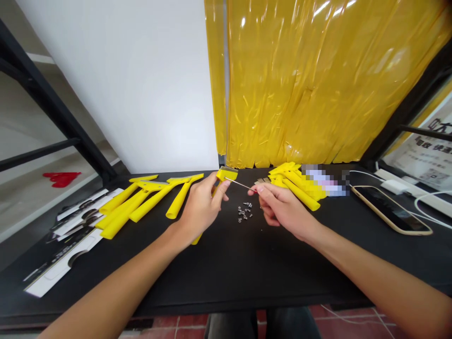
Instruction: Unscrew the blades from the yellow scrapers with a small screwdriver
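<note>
My left hand [205, 200] is closed around a yellow scraper [227, 173], whose head with a metal blade edge sticks up past the fingers; the handle's end shows below the hand. In my right hand [277, 202] is a thin screwdriver [242, 184], pinched by its red end, with its metal shaft pointing left and its tip at the scraper head. Between and below the hands, several small screws and nuts [243, 213] lie loose on the black table [226, 278].
Several yellow scrapers [151, 200] lie at left, beside white and black packaging cards [67, 259]. More yellow pieces [296, 186] are piled right of centre, near metal blades. A phone [391, 209], white cables and a power strip [416, 193] sit at right. A yellow plastic curtain [303, 84] hangs behind.
</note>
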Motion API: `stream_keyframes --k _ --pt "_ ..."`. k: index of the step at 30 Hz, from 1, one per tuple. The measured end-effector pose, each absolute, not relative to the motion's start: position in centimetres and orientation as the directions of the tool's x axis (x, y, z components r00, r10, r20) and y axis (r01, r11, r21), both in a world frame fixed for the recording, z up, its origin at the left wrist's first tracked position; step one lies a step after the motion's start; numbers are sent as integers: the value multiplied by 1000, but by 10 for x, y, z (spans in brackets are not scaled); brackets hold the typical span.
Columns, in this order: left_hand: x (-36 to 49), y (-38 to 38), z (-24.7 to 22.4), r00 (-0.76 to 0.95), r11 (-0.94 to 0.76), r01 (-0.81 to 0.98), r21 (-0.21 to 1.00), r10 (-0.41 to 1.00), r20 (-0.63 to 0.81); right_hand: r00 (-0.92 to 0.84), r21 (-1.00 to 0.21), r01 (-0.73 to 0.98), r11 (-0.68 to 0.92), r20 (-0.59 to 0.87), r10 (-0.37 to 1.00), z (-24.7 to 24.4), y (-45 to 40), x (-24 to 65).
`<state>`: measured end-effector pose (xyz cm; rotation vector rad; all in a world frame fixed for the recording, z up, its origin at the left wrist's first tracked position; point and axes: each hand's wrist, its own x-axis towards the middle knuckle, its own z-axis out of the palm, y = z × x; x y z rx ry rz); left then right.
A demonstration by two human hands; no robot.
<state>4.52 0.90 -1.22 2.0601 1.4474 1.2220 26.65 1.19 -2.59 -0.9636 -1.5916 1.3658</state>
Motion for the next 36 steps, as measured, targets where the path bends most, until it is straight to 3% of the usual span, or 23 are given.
stream_keyframes --k 4,6,8,11,14,17,19,21,25,28,31,36 --pt "44 11 -15 120 -454 638 622 857 502 -642 -970 -26 -242 -169 748 -19 11 270" --pt "44 11 -16 140 -469 655 592 846 515 -699 -952 -22 -306 -204 685 -18 11 270" --pt "44 11 -16 159 -481 689 542 830 534 -656 -979 8 -205 -160 738 -20 11 269" --pt "44 11 -15 170 -498 707 502 809 563 -482 -948 217 233 103 870 -23 11 266" --pt "45 11 -14 161 -502 672 544 816 555 -400 -637 528 561 396 827 -26 11 266" --pt "44 12 -15 192 -458 706 541 858 476 -393 -377 710 595 490 779 -30 12 269" --pt "44 13 -17 211 -424 732 533 886 414 -394 -310 749 585 502 770 -31 15 271" --pt "44 15 -19 221 -416 735 536 894 391 -385 -371 722 584 486 784 -32 17 272" --pt "44 17 -18 216 -428 745 512 880 422 -393 -701 519 490 313 865 -31 17 271" --pt "43 16 -17 197 -421 728 542 885 422 -478 -808 434 398 168 862 -31 19 271" --pt "44 17 -19 181 -394 655 645 910 372 -512 -785 453 423 160 844 -31 22 272" --pt "44 18 -22 173 -363 518 775 931 321 -390 -605 581 544 380 839 -25 22 274"
